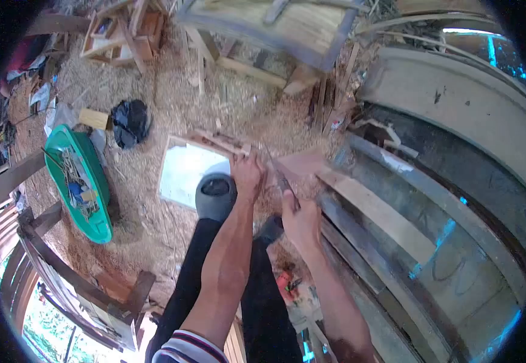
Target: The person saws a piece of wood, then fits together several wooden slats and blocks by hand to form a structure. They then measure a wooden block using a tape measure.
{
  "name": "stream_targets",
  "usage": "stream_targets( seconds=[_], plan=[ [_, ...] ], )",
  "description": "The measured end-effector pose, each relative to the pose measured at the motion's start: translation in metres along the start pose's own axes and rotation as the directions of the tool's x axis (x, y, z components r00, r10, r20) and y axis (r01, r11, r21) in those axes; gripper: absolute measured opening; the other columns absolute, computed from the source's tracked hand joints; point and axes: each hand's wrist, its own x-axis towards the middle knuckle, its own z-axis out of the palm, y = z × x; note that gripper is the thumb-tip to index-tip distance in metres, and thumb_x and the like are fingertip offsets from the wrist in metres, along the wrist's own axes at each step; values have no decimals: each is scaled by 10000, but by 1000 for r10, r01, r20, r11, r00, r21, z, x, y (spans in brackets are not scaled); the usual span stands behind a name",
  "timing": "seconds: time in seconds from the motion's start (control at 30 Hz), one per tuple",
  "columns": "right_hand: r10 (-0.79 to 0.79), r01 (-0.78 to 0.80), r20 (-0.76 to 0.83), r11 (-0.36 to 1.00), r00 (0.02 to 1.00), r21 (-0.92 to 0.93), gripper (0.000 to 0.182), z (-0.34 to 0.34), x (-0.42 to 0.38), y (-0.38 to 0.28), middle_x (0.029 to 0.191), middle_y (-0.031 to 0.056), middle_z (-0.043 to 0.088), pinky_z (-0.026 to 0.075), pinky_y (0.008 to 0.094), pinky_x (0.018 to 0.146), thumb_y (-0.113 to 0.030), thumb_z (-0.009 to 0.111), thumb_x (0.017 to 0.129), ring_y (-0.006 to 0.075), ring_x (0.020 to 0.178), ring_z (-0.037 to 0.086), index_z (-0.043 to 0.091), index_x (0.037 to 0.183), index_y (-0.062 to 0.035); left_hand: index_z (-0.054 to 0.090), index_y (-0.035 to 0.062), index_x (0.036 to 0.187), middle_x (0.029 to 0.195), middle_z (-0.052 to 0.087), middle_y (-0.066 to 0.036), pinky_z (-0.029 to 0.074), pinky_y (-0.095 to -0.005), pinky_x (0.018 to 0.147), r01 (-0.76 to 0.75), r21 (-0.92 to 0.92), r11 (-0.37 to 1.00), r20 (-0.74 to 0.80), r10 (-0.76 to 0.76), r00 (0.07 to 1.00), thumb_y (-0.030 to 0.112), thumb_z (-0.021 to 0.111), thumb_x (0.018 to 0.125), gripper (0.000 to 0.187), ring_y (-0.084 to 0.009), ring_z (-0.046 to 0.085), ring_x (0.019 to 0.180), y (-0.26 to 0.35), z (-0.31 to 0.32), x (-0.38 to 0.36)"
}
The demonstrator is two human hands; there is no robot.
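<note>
Item: reddish wood piece [302,163], long axis running left to right, lying across the near end of a pale plank [384,209], above sawdust floor [148,91]. Left hand [248,175]: arm extended, fingers closed down on the piece's left part. Right hand [299,221]: fist wrapped around a slim tool [280,180], tip angled up-left onto the wood.

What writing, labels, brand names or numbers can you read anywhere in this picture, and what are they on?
No text can be read in this view.
Small orange item by the legs: any print is too blurred to read.
Clutter in the green tub: too small to make out.
Tool in the right hand and wood piece under the left hand: no markings visible.
</note>
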Motion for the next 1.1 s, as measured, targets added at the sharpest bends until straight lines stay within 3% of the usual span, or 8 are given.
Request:
stream_targets(
  seconds=[0.17, 0.37, 0.53, 0.7, 0.77, 0.83, 0.9, 1.1],
  plan=[
    [225, -218, 51, 969, 973, -115, 462, 31, 27, -11, 719, 269, 620, 491, 492, 709, -367, 491, 883, 448, 751, 619, 663, 783, 50, 633, 71, 806, 675, 620, -159, 342, -457, 924, -32, 51, 998, -108, 37, 993, 179, 538, 789, 145, -302, 590, 777, -21, -14, 0],
    [183, -185, -55, 982, 982, -44, 480, 47, 3, 19, 675, 266, 603, 480, 490, 628, -400, 499, 886, 440, 699, 613, 666, 739, 26, 652, 75, 802, 695, 629, -166, 342, -461, 932, -69, 60, 996, -76, 73, 994, 213, 544, 782, 176, -312, 607, 792, -16, 2, 2],
    [-16, 51, -114, 949, 993, 310, 455, 81, -28, 144, 526, 31, 345, 336, 317, 475, -344, 554, 909, 95, 532, 357, 531, 639, 20, 656, 66, 877, 775, 651, -169, 355, -440, 927, -9, 94, 996, 6, 8, 1000, 172, 506, 805, 198, -299, 620, 831, -8, -10, 9],
    [-3, 26, -86, 964, 996, 265, 443, 49, -45, 89, 522, 53, 360, 357, 334, 486, -305, 522, 931, 97, 537, 408, 536, 649, 36, 676, 94, 860, 768, 666, -149, 367, -436, 918, -17, 204, 979, 30, 11, 999, 194, 487, 795, 223, -290, 633, 811, -15, -3, 0],
    [12, -12, -40, 1000, 999, 3, 398, 16, -59, 44, 550, 235, 512, 404, 417, 477, -282, 505, 928, 370, 500, 568, 608, 696, 24, 674, 97, 853, 760, 665, -155, 370, -441, 918, -8, 187, 982, 5, 7, 1000, 192, 483, 793, 221, -298, 634, 801, -15, -1, 4],
    [86, -83, -30, 992, 996, 92, 406, -17, -108, 25, 574, 261, 527, 419, 443, 490, -301, 502, 930, 409, 572, 597, 633, 732, 28, 672, 99, 840, 756, 664, -161, 368, -445, 923, 26, 194, 981, 49, -36, 998, 193, 480, 797, 218, -304, 632, 798, -12, -3, 4],
    [185, -186, 40, 982, 982, 21, 447, -43, -131, 18, 459, 159, 450, 334, 400, 440, -276, 506, 933, 196, 406, 375, 551, 628, 48, 667, 98, 857, 759, 658, -160, 365, -452, 927, 19, 185, 983, 27, -24, 999, 193, 482, 800, 216, -307, 626, 794, -14, -5, 1],
    [131, -131, -42, 991, 990, 5, 439, -30, -112, 0, 440, 63, 374, 324, 371, 431, -254, 523, 928, 104, 446, 369, 538, 591, 28, 650, 70, 896, 787, 644, -167, 340, -455, 951, 36, 38, 999, 64, -38, 997, 175, 502, 805, 203, -308, 610, 831, -15, -5, 1]
  ],
)
